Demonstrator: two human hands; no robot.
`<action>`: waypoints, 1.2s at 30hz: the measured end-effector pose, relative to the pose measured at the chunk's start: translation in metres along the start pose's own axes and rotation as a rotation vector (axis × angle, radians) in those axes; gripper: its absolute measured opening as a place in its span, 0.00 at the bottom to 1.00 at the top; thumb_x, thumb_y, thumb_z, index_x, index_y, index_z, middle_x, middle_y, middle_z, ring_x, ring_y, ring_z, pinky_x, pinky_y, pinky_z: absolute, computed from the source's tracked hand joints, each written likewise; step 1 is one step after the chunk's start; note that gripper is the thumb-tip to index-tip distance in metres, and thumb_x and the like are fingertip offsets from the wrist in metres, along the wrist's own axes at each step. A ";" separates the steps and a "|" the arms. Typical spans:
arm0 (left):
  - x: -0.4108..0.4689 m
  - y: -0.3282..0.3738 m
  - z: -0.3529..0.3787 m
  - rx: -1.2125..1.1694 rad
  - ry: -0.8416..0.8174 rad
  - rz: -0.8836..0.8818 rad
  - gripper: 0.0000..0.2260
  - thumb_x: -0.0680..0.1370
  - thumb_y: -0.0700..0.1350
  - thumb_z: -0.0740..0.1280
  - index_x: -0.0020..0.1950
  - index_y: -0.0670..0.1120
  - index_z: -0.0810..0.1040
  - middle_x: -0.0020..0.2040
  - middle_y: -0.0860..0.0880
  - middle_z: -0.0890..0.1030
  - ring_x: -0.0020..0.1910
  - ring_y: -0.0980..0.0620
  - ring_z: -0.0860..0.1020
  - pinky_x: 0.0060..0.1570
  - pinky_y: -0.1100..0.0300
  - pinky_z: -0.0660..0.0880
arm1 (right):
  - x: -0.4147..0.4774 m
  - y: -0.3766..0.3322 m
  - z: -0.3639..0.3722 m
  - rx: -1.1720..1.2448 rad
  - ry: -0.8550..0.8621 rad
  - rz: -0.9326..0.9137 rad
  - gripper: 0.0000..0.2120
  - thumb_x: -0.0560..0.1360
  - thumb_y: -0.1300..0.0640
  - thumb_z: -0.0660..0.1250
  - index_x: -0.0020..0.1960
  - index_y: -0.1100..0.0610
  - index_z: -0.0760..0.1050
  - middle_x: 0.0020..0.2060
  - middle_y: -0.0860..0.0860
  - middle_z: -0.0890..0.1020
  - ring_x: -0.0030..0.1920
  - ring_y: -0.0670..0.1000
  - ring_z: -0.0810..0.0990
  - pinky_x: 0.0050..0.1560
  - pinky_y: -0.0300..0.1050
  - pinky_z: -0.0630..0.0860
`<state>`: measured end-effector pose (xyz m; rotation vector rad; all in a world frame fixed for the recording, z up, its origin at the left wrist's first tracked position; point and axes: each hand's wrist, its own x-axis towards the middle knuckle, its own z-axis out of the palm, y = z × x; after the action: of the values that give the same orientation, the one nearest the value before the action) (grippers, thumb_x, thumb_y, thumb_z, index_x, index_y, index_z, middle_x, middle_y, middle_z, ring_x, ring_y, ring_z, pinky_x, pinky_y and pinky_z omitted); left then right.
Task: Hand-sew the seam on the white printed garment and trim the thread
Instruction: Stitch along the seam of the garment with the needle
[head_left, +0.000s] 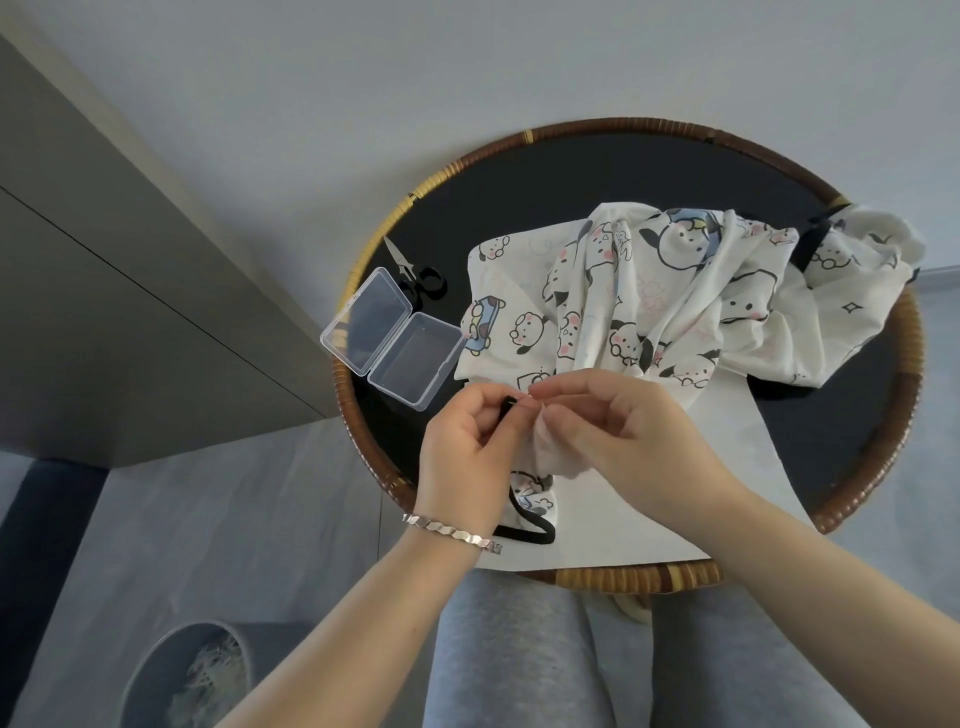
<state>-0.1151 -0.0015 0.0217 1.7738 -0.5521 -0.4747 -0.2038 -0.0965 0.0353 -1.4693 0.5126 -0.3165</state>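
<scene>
Garment (649, 291) edge held between both hands at the lower centre of the frame.
The garment is spread over the right half of a round tabletop (545, 176), partly on a white sheet (623, 519), and its near edge is lifted toward the hands. The black trim of this edge is pinched by the left hand (467, 447), its grip closed with curled fingers; a bracelet (452, 532) is worn on that wrist. The cloth just beside it is pinched by the right hand (623, 431), thumb against forefinger; whether a needle is held there cannot be told. Scissors (415, 270) are laid at the left of the tabletop, just beside an open clear box (395, 338).
</scene>
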 end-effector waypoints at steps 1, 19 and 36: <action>0.000 0.000 0.002 -0.008 -0.002 -0.002 0.08 0.73 0.38 0.67 0.39 0.51 0.77 0.28 0.55 0.80 0.32 0.59 0.77 0.34 0.70 0.73 | 0.001 0.000 0.000 0.015 0.020 0.002 0.09 0.72 0.65 0.67 0.43 0.51 0.79 0.31 0.44 0.84 0.33 0.39 0.79 0.33 0.29 0.73; 0.018 -0.006 0.008 0.344 0.018 -0.160 0.13 0.74 0.45 0.68 0.29 0.49 0.73 0.20 0.54 0.69 0.21 0.60 0.68 0.23 0.74 0.64 | 0.000 0.012 0.023 -0.157 0.583 -0.165 0.08 0.72 0.57 0.68 0.40 0.44 0.80 0.47 0.48 0.80 0.56 0.52 0.76 0.58 0.45 0.72; 0.014 -0.003 -0.007 -0.099 -0.006 -0.373 0.05 0.74 0.40 0.67 0.39 0.48 0.78 0.35 0.49 0.80 0.45 0.45 0.79 0.55 0.42 0.74 | -0.002 0.009 -0.020 -0.502 0.282 -0.028 0.08 0.78 0.61 0.59 0.50 0.55 0.76 0.30 0.48 0.78 0.29 0.41 0.71 0.29 0.30 0.67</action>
<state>-0.0991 -0.0038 0.0200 1.7839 -0.1946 -0.7510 -0.2166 -0.1123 0.0257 -1.9311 0.8421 -0.4421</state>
